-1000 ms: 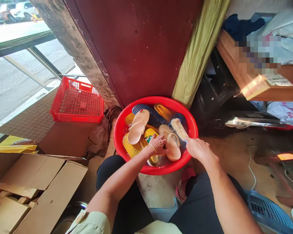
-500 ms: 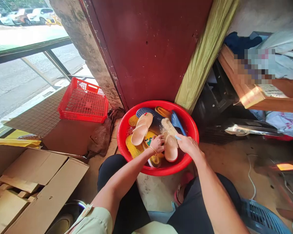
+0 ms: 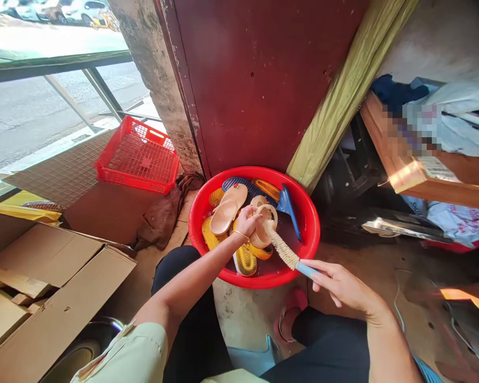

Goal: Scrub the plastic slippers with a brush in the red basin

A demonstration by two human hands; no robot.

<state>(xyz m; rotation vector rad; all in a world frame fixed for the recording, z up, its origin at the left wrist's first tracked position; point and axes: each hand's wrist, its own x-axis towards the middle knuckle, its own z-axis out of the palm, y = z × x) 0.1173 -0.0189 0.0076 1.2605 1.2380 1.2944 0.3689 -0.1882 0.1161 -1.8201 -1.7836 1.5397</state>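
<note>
In the head view, my left hand (image 3: 247,221) is closed on a beige slipper (image 3: 262,235), held tilted over the red basin (image 3: 314,229). My right hand (image 3: 337,284) grips the pale blue handle of a scrubbing brush (image 3: 282,247). The cream bristles reach into the opening under the slipper's strap. Another beige slipper (image 3: 222,221) with a small red ornament lies to the left of my left hand. Around it in the dark water are yellow slippers (image 3: 246,260), partly covered, and a dark blue slipper (image 3: 232,183). A blue slipper (image 3: 289,207) leans at the basin's right side.
Left of the basin, a red plastic crate (image 3: 138,154) rests on cardboard, with a brown cloth (image 3: 159,223) beside it. Cardboard boxes (image 3: 59,287) fill the lower left. A dark red door (image 3: 255,96) stands behind the basin, and a wooden table (image 3: 423,170) is at right.
My right hand has moved right and nearer to me, drawing the brush so its bristles now sit at the strap opening. My left hand has lifted and turned the beige slipper.
</note>
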